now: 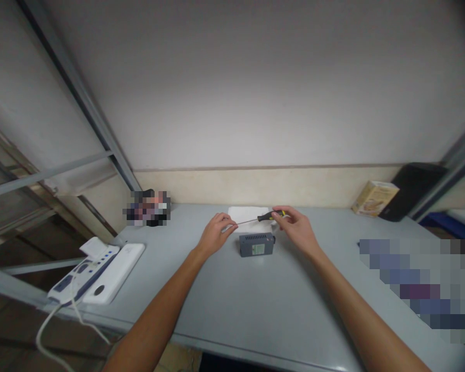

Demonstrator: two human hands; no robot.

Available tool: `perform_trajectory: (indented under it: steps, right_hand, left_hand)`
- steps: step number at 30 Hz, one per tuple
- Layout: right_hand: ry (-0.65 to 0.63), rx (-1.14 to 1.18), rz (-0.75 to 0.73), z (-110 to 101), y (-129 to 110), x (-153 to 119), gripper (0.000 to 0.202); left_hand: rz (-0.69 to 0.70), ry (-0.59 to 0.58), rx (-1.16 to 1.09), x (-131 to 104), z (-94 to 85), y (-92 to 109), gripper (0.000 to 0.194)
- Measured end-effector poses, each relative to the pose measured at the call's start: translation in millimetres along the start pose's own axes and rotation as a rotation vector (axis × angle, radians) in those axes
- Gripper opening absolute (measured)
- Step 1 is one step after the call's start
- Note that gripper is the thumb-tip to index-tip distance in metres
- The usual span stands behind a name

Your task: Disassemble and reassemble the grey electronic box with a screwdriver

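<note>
A screwdriver [266, 215] with a black and yellow handle is held level above the table. My right hand [295, 227] grips its handle end. At the other end, the fingers of my left hand [216, 233] pinch the tip of the thin shaft. Just below and between the hands stands a small dark grey metal box [257, 245] with vent slots along its top and a pale label on its front. Behind the screwdriver lies a white sheet [242, 213], partly covered by the tool and my hands.
On the left of the grey table [232, 305] are a power strip [79, 276] with a white cable and a long white device [116, 274]. A yellow box [375, 198] leans near a black case [414, 191] at the back right. Blurred items sit at both sides.
</note>
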State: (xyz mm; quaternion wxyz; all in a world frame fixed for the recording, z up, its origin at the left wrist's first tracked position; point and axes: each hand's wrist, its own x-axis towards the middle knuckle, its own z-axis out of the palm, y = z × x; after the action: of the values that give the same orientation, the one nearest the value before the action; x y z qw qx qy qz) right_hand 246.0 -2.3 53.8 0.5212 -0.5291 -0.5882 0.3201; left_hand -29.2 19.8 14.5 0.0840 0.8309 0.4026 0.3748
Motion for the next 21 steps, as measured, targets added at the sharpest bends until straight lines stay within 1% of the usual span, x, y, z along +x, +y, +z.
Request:
perform_trajectory:
  steps: [7, 13, 17, 21]
  right_hand:
    - [-0.010, -0.008, -0.003, -0.7, -0.6, -0.4, 0.049]
    - [-0.002, -0.021, -0.016, -1.2, -0.8, -0.3, 0.050]
    - [0.003, -0.010, -0.035, -2.3, 0.3, -0.3, 0.052]
    - [0.006, -0.003, -0.020, -3.2, -0.3, -0.4, 0.050]
  left_hand:
    - [-0.001, -0.004, -0.052, -0.5, 1.1, 0.4, 0.021]
    - [-0.011, 0.018, -0.073, 0.1, 0.8, 1.3, 0.020]
    - [-0.029, 0.041, -0.116, 1.2, 3.7, 0.0, 0.020]
    - [-0.053, 0.056, -0.166, 1.5, 6.4, -0.4, 0.021]
